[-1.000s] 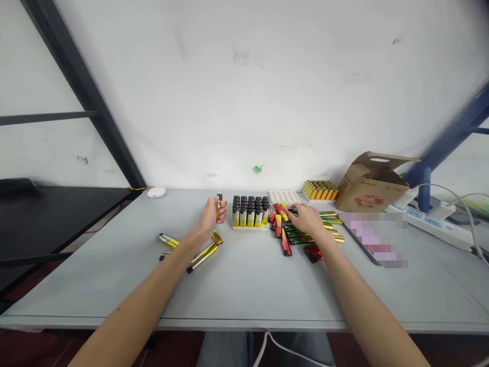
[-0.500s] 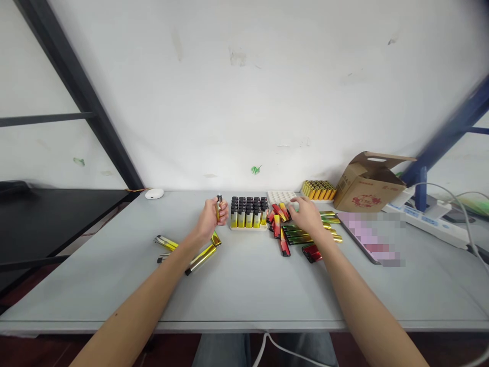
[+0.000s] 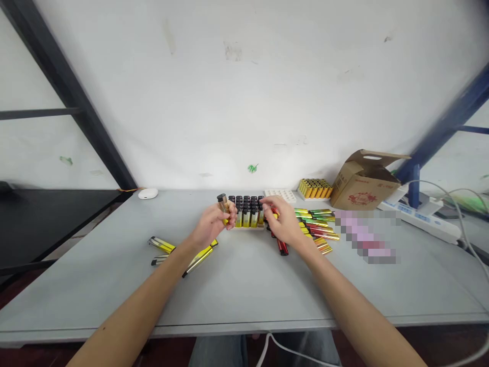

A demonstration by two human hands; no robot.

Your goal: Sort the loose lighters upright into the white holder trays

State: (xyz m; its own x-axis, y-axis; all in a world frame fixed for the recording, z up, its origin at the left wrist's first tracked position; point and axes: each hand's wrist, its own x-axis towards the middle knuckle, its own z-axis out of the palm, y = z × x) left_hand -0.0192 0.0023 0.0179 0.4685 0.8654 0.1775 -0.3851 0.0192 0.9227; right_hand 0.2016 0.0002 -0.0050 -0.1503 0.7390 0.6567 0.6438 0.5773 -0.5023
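My left hand (image 3: 214,223) is wrapped around a yellow-gold lighter (image 3: 224,205), its dark top pointing up. Just right of it, a white tray (image 3: 250,228) holds rows of upright yellow-and-silver lighters (image 3: 246,216) with black tops. At the tray's right side is my right hand (image 3: 281,219), thumb and forefinger a little apart beside the end row, with no lighter visible between them. Under and beside that hand lie red lighters (image 3: 281,247), partly hidden. Several yellow-and-silver lighters (image 3: 162,244) lie loose near my left forearm, which covers some of them.
Green, gold and red lighters (image 3: 319,223) lie right of my right hand. Behind are a white holed tray (image 3: 280,195), a pack of gold lighters (image 3: 315,189) and an open cardboard box (image 3: 361,188). A power strip (image 3: 424,219) and a white case (image 3: 148,193) sit towards the sides.
My right hand has moved left from the loose lighters to the tray's right side. The left hand has turned, its lighter now tilted and nearer the tray. The view has shifted slightly.
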